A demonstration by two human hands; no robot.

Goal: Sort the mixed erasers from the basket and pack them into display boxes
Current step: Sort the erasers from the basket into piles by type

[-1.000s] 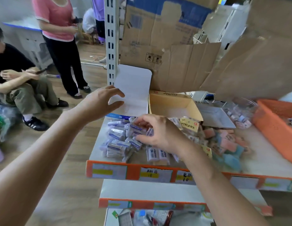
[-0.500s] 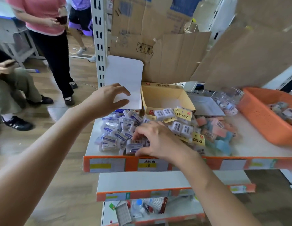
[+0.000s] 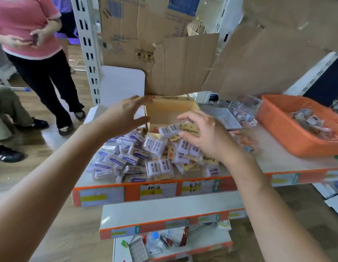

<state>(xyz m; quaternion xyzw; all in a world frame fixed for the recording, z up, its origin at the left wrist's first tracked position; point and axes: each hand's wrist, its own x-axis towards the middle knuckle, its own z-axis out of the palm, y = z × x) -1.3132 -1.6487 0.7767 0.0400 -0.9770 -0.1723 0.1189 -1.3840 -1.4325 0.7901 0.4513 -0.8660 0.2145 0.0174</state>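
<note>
While the right hand (image 3: 206,135) hovers over the front edge of the yellow display box (image 3: 170,112), it pinches a wrapped eraser pack (image 3: 169,130) between curled fingers above and the thumb below. The pack sticks out to the left of the fingertips, just above the box's front wall and over the heap of erasers (image 3: 138,157) spread across the shelf (image 3: 277,163). Its long axis runs roughly left to right across the view, with the right end, nearest the hand, tipped slightly upward and the printed face turned toward the camera.

The left hand (image 3: 124,114) holds nothing; its fingers are extended and the thumb is spread apart, bracketing the box's left wall near the corner. Whether it actually touches the cardboard cannot be told. An orange basket (image 3: 277,129) holding more erasers sits well to the right on the same shelf.
</note>
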